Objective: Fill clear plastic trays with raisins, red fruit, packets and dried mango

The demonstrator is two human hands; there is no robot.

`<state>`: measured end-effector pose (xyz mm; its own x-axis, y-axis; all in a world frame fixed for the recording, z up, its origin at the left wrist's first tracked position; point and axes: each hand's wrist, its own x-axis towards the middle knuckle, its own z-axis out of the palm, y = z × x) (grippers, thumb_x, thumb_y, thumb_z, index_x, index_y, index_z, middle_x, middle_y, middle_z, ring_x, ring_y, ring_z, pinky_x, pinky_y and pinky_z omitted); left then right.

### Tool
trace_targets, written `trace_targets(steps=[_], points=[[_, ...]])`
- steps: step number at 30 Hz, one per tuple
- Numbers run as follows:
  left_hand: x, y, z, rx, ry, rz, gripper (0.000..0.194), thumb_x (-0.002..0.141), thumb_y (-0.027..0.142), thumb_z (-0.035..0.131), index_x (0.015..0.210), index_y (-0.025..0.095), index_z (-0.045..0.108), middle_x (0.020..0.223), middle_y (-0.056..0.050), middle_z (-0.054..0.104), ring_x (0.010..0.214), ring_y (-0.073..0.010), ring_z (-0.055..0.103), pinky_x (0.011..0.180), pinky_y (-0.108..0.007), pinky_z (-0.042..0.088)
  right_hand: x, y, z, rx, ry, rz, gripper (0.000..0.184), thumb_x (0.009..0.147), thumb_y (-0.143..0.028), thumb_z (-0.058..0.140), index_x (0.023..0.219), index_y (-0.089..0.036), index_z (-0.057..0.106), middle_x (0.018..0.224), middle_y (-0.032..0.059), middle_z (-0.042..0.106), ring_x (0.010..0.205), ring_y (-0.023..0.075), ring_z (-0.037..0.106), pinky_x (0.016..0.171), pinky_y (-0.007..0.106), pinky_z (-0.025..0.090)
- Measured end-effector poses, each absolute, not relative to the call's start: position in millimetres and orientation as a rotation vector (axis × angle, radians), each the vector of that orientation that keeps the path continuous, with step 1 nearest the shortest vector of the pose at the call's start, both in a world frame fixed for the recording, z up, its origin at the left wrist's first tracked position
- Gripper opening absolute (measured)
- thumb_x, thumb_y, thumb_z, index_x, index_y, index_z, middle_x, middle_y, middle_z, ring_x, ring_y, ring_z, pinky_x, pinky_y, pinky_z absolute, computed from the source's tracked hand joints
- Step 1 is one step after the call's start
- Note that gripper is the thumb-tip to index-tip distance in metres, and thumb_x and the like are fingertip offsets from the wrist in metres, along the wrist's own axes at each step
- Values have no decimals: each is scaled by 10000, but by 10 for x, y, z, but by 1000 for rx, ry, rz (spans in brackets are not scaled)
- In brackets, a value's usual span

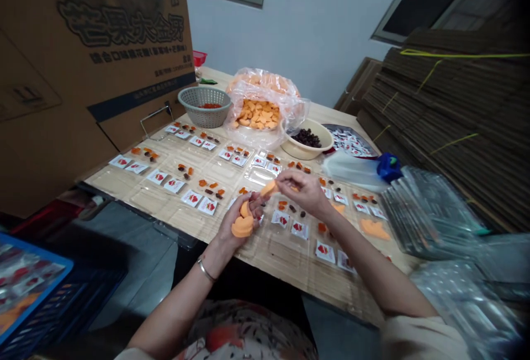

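Observation:
Several orange curved pieces (242, 226) lie in my left hand (234, 219), whose fingers curl up around them. My right hand (304, 191) pinches another orange piece (269, 189) just above the left fingertips. Both hands hover over clear plastic trays (285, 258) spread across the table. Small white packets with red print (300, 229) lie in the tray compartments, beside orange bits and dark dried pieces (292, 208). Flat orange pieces (374, 228) rest in a tray to the right of my right forearm.
At the back stand a grey-green basket (205, 95), a clear bag of orange pieces (259, 112), a cream bowl of dark pieces (330, 144) and a tray of packets (351, 143). A large carton (136, 67) rises left; stacked plastic trays (430, 205) sit right. A blue crate (66, 271) is lower left.

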<state>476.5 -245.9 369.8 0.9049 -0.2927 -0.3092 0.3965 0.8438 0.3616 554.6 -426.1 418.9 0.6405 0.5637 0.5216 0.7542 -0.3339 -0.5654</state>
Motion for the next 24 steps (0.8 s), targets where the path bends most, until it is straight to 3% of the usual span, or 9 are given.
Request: trace_targets(steps=[4, 8, 12, 18, 21, 24], points=[[4752, -2315, 3606, 424, 247, -357, 214, 902, 225, 515, 1001, 103, 661, 1078, -139, 709, 571, -97, 620, 352, -161, 413, 6003, -4224, 3876, -2138, -882, -477, 90, 899, -232, 565, 871, -189, 639, 882, 53, 663, 774, 171, 625, 701, 287, 519], [4752, -2240, 3632, 411, 278, -353, 236, 925, 229, 485, 1015, 93, 657, 1001, -124, 726, 564, -103, 627, 341, -158, 409, 6201, -4153, 3523, -2436, -1003, -431, 162, 900, -152, 511, 797, -179, 632, 879, 85, 666, 794, 188, 618, 729, 296, 502], [4770, -2204, 3651, 370, 283, -327, 253, 930, 270, 487, 1019, 93, 644, 924, -113, 725, 533, -99, 605, 327, -159, 394, 6071, -4140, 3498, -2483, -1087, -307, 205, 898, -186, 551, 711, -180, 636, 807, 92, 688, 786, 212, 632, 755, 325, 506], [4802, -2290, 3665, 395, 196, -356, 233, 893, 331, 568, 945, 120, 653, 757, -54, 684, 453, -84, 524, 334, -172, 391, 5640, -3949, 4053, -2121, -1095, -102, 183, 918, -314, 582, 1010, -186, 676, 987, 80, 706, 904, 210, 655, 840, 369, 519], [4814, -2355, 3729, 425, 229, -341, 215, 902, 347, 569, 920, 156, 665, 685, -13, 654, 451, -88, 534, 362, -176, 409, 5505, -3814, 4256, -2025, -1294, 53, 222, 881, -229, 593, 1095, -204, 647, 1027, 69, 680, 940, 201, 633, 870, 380, 519], [4821, -2372, 3749, 455, 291, -333, 269, 921, 396, 538, 898, 161, 666, 686, -25, 660, 474, -109, 570, 379, -192, 413, 5485, -3748, 4272, -1969, -1499, 10, 268, 885, -140, 522, 1129, -197, 617, 1109, 103, 632, 1036, 214, 592, 917, 412, 502]])
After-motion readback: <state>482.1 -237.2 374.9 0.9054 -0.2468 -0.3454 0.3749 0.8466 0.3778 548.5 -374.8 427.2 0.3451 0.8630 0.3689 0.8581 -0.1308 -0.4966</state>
